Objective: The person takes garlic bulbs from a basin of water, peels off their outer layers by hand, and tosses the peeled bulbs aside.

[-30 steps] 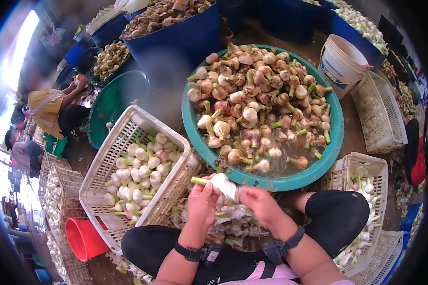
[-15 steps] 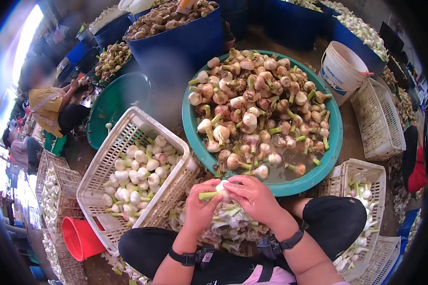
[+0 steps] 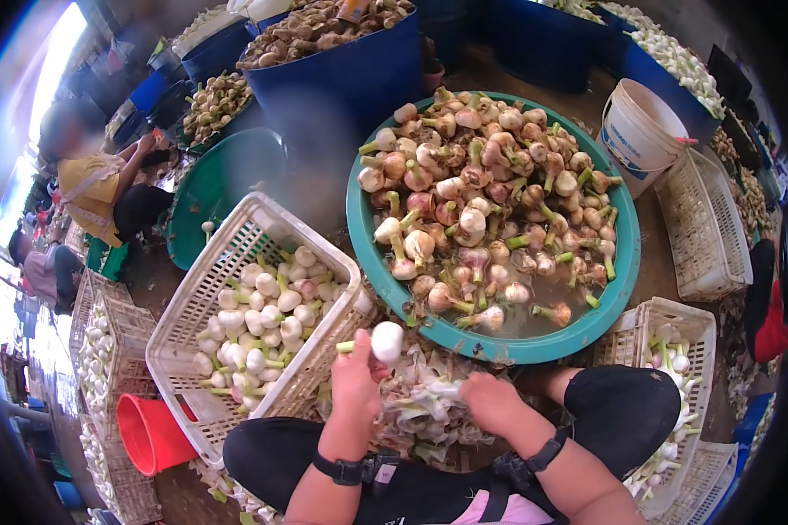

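My left hand [image 3: 355, 382] holds a smooth white garlic bulb [image 3: 386, 342] with a short green stem pointing left. Off to the right, my right hand [image 3: 492, 402] is closed, with a pale strip of skin at its fingertips. Below both hands lies a heap of peeled garlic skins [image 3: 429, 420]. A teal basin [image 3: 490, 352] of unpeeled garlic bulbs in murky water stands in front of me. Left of my hands is a white crate [image 3: 162, 350] holding peeled bulbs.
A red bucket [image 3: 153, 437] stands at the left, a white bucket [image 3: 643, 131] behind the basin. Another crate [image 3: 709, 328] with garlic is at the right. A blue tub [image 3: 341, 79] stands at the back. A person [image 3: 96, 188] in a yellow top sits at the far left.
My hands have moved apart. The bulb stays in my left hand, now with a smooth white surface, and my right hand has moved right and down with a strip of skin.
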`<action>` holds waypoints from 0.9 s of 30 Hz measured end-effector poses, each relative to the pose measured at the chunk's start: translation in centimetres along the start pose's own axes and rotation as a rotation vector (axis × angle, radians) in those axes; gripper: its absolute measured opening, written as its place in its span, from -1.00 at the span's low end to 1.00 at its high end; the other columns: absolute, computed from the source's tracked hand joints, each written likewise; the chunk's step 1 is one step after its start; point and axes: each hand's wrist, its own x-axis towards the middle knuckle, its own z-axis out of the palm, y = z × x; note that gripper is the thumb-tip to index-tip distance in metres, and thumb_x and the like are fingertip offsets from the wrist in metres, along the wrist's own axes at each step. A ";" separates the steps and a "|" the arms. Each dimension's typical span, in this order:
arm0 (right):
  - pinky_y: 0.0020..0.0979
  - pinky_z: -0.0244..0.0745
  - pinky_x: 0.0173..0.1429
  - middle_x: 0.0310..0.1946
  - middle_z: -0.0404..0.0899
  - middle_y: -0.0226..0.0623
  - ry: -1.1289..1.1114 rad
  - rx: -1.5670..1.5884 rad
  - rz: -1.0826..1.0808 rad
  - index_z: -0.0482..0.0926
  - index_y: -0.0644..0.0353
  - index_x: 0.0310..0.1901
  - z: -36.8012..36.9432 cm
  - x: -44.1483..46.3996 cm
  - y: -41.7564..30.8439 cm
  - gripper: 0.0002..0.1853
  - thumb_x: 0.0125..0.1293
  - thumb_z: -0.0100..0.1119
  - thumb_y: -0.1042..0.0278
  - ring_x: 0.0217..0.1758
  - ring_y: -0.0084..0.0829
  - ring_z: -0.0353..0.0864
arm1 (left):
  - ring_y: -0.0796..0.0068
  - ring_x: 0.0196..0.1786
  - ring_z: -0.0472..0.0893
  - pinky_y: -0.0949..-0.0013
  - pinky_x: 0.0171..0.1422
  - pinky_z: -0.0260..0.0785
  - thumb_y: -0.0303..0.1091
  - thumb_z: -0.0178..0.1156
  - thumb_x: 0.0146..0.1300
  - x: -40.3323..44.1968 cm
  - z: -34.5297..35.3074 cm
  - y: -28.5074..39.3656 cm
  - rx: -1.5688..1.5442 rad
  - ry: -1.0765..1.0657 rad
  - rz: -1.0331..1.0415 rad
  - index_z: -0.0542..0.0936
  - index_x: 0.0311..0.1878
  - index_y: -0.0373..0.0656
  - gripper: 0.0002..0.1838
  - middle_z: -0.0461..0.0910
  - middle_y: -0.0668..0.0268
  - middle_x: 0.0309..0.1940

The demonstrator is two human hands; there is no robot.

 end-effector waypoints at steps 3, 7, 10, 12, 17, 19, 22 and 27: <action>-0.20 0.42 -0.16 -0.30 0.49 -0.13 0.129 0.265 0.125 0.45 0.21 -0.24 -1.4 0.3 -0.6 -0.73 0.17 0.07 0.18 -0.17 -0.10 0.50 | 0.64 -0.63 0.35 0.57 -0.58 0.18 -0.05 0.06 0.24 -0.4 0.5 0.2 -0.142 -0.040 -0.069 0.46 -0.47 -0.08 -0.68 0.43 0.44 -0.61; -0.13 0.40 -0.13 -0.25 0.51 -0.16 0.273 0.444 0.224 0.46 0.18 -0.19 -6.3 2.4 -0.3 -0.66 0.16 0.08 0.08 -0.17 -0.07 0.50 | 0.61 -0.59 0.37 0.62 -0.57 0.21 0.04 0.07 0.21 0.0 -1.6 1.1 -0.615 -0.021 -0.038 0.40 -0.38 -0.08 -0.65 0.38 0.43 -0.58; -0.12 0.38 -0.12 -0.21 0.52 -0.20 0.332 -0.029 0.521 0.48 0.14 -0.13 -5.1 4.0 8.4 -0.69 0.13 0.09 0.18 -0.06 -0.11 0.47 | 0.55 -0.48 0.40 0.61 -0.48 0.25 0.12 0.00 0.21 -2.3 -1.2 6.9 -0.846 0.107 0.330 0.37 -0.21 -0.09 -0.58 0.43 0.32 -0.35; -0.15 0.38 -0.05 -0.15 0.52 -0.21 0.235 -0.336 0.670 0.49 0.13 -0.09 -2.2 4.4 15.3 -0.69 0.11 0.08 0.25 0.04 -0.13 0.43 | 0.54 -0.43 0.42 0.57 -0.40 0.29 0.10 -0.01 0.22 -2.4 -0.8 5.7 -0.698 0.026 0.365 0.36 -0.17 -0.09 -0.58 0.44 0.30 -0.31; -0.10 0.37 0.01 -0.05 0.48 -0.17 0.151 0.000 0.700 0.42 0.12 0.01 -0.3 6.1 17.1 -0.66 0.19 0.02 0.26 0.00 -0.06 0.45 | 0.48 -0.27 0.47 0.42 -0.22 0.37 -0.10 -0.07 0.31 -1.3 1.7 -0.5 -0.027 -0.132 0.120 0.33 -0.05 -0.13 -0.68 0.45 0.25 -0.20; -0.20 0.44 -0.03 -0.02 0.43 -0.13 0.418 1.003 0.592 0.35 0.15 0.07 -1.2 7.1 12.6 -0.63 0.21 0.02 0.39 -0.07 -0.14 0.50 | 0.35 -0.16 0.46 0.33 -0.13 0.39 -0.11 -0.12 0.31 -1.5 3.6 -2.1 0.182 -0.236 0.031 0.25 0.07 -0.24 -0.58 0.39 0.14 -0.09; -0.42 0.47 -0.08 0.05 0.35 -0.11 0.724 1.583 0.244 0.24 0.23 0.15 -2.1 6.9 1.6 -0.55 0.19 0.00 0.60 -0.05 -0.36 0.50 | 0.32 -0.15 0.49 0.31 -0.16 0.41 0.18 -0.27 0.31 -1.8 4.6 -3.6 0.113 -0.408 -0.275 0.16 0.19 -0.15 -0.38 0.38 0.08 -0.01; -0.43 0.47 -0.16 -0.19 0.47 -0.16 0.639 0.127 -0.152 0.43 0.24 -0.13 -3.9 4.5 -3.5 -0.70 0.04 0.10 0.46 -0.22 -0.27 0.52 | 0.64 -0.39 0.43 0.53 -0.30 0.31 -0.06 0.04 0.27 -0.9 3.1 -3.1 0.105 -0.140 0.074 0.43 -0.06 -0.19 -0.62 0.48 0.39 -0.33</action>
